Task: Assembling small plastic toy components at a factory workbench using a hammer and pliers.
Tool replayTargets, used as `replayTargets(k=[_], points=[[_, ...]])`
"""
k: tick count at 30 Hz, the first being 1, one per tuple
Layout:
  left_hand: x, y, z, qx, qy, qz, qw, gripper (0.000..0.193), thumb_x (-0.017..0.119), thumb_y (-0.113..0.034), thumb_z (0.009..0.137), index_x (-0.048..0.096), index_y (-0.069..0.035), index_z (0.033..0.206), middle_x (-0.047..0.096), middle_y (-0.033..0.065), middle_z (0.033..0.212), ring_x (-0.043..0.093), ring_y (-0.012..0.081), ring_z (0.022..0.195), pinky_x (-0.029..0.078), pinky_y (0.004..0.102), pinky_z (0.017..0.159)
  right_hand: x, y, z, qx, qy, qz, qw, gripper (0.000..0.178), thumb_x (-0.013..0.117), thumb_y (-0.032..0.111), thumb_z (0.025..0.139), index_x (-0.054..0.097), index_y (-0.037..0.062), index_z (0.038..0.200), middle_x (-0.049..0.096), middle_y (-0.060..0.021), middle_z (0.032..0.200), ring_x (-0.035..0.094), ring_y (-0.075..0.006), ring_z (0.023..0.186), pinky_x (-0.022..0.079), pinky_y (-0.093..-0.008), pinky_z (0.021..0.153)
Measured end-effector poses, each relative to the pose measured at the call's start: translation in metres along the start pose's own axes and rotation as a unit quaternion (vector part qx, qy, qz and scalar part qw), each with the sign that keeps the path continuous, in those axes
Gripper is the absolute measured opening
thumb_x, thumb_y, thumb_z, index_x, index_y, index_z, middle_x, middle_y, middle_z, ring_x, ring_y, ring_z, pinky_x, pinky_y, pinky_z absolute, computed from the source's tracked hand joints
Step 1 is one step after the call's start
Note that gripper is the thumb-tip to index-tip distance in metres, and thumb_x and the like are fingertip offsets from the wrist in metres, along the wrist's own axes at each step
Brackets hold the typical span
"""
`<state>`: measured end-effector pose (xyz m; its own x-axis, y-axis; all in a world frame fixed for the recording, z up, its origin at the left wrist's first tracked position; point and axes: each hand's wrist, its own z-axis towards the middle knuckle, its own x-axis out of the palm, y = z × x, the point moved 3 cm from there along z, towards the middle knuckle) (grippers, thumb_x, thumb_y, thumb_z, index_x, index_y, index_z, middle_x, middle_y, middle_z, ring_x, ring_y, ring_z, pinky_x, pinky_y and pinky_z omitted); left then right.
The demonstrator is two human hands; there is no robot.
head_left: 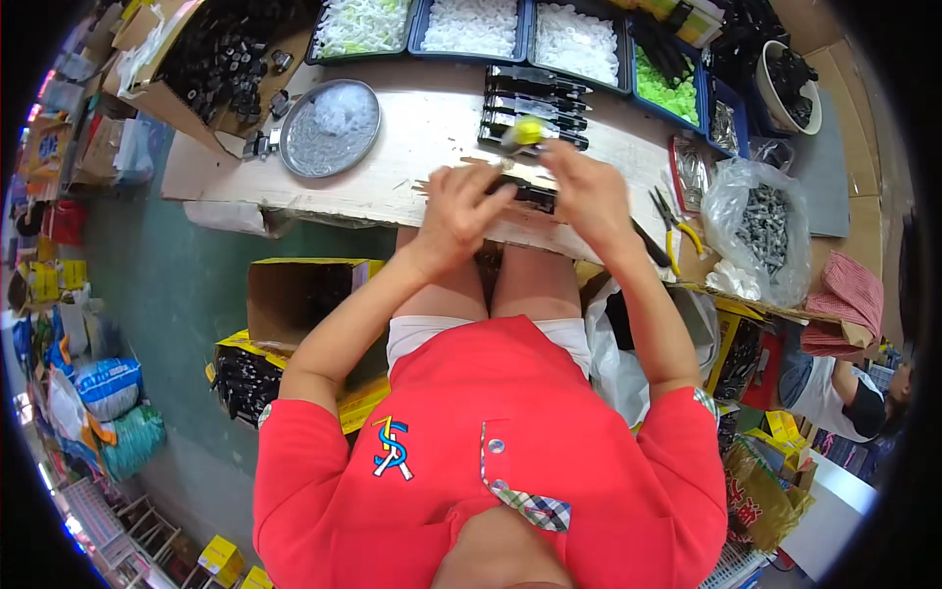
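Observation:
At the front edge of the table, my left hand (456,211) rests with its fingers closed on a black plastic part (533,194). My right hand (591,191) is just right of it, fingers curled in. A blurred object with a yellow end (527,131) sticks out by the right fingertips; its kind is smeared by motion. Beyond both hands, several similar black parts (535,101) lie side by side in a row. Thin brown strips (481,162) lie partly under and beside my left hand.
Blue trays (469,54) of small white and green pieces line the back. At left stand a round metal dish (331,147) and a carton (162,103) of black parts. Yellow-handled pliers (677,231), a bag of metal parts (763,231) and a red cloth (846,299) lie right.

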<state>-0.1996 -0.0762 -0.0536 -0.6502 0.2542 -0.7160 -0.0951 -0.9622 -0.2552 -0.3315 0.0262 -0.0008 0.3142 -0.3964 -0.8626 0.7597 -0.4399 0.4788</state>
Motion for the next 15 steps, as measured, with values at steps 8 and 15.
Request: replayTargets(k=[8, 15], points=[[-0.006, 0.033, 0.034, 0.067, 0.078, -0.152, 0.983, 0.036, 0.062, 0.001, 0.065, 0.059, -0.006, 0.100, 0.056, 0.0077, 0.093, 0.050, 0.0254, 0.082, 0.037, 0.0360, 0.074, -0.016, -0.093, -0.069, 0.096, -0.092, -0.227, 0.965, 0.031, 0.049, 0.005, 0.080, 0.054, 0.0100, 0.110, 0.052, -0.0123, 0.079, 0.053, -0.0314, 0.074, 0.043, -0.0433, 0.060], [0.019, 0.055, 0.104, 0.108, 0.002, -0.032, 0.994, 0.033, 0.058, 0.002, 0.066, 0.059, -0.010, 0.096, 0.056, 0.0042, 0.094, 0.052, 0.0239, 0.092, 0.031, 0.0379, 0.081, -0.014, -0.089, -0.062, 0.060, -0.122, -0.192, 0.972, 0.037, 0.052, -0.002, 0.073, 0.053, 0.0069, 0.108, 0.049, -0.0124, 0.097, 0.046, -0.0296, 0.091, 0.036, -0.0413, 0.073]])
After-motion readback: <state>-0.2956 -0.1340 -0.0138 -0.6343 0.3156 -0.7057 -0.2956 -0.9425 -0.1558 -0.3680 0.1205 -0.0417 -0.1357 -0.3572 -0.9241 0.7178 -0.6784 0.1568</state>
